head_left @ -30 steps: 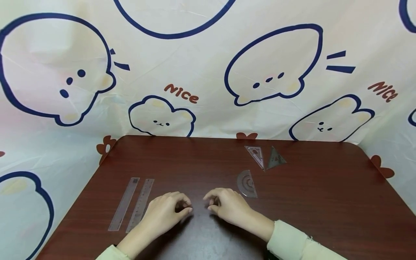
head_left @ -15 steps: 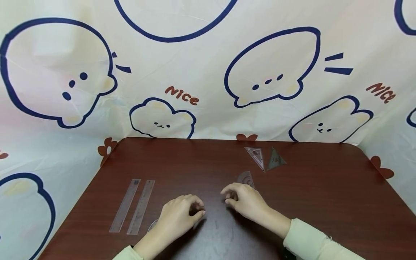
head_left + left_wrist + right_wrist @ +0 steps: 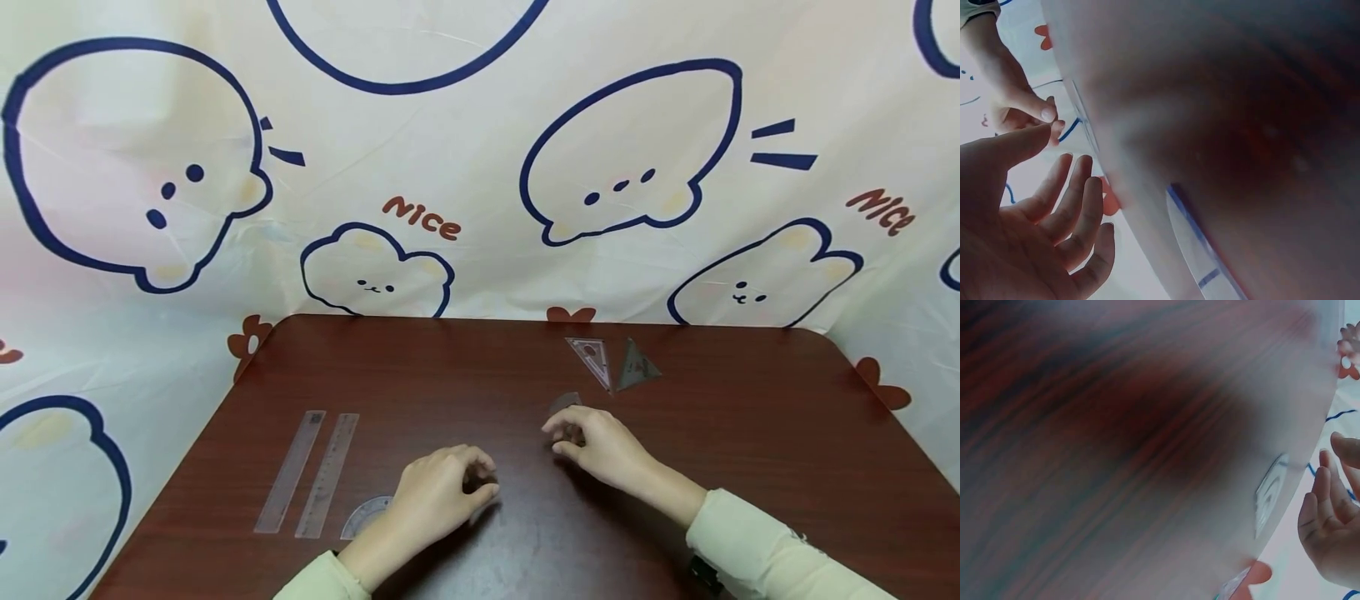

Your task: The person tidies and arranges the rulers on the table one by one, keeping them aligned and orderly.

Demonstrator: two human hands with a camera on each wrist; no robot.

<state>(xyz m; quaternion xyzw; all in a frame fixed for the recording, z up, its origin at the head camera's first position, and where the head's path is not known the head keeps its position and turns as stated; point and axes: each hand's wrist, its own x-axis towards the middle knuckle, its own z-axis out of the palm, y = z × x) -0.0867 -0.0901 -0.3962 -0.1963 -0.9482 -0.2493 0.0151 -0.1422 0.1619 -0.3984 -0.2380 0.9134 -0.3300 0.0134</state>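
In the head view my left hand hovers palm-inward over the table's near middle, fingers loosely bent around nothing. A clear protractor lies left of it, partly hidden by the wrist. My right hand, also loosely bent and holding nothing, covers most of a second protractor. The right wrist view shows that protractor flat beyond empty fingers. In the left wrist view my left hand is empty; a clear piece with a blue edge lies near, which one I cannot tell.
Two clear rulers lie side by side at the left of the brown table. Two set squares, one clear and one greenish, lie at the back right. A patterned sheet hangs behind the table.
Both hands have moved to the right. The left has uncovered the near ruler and part of the left protractor; the right has moved slightly farther away and now covers most of the right protractor.
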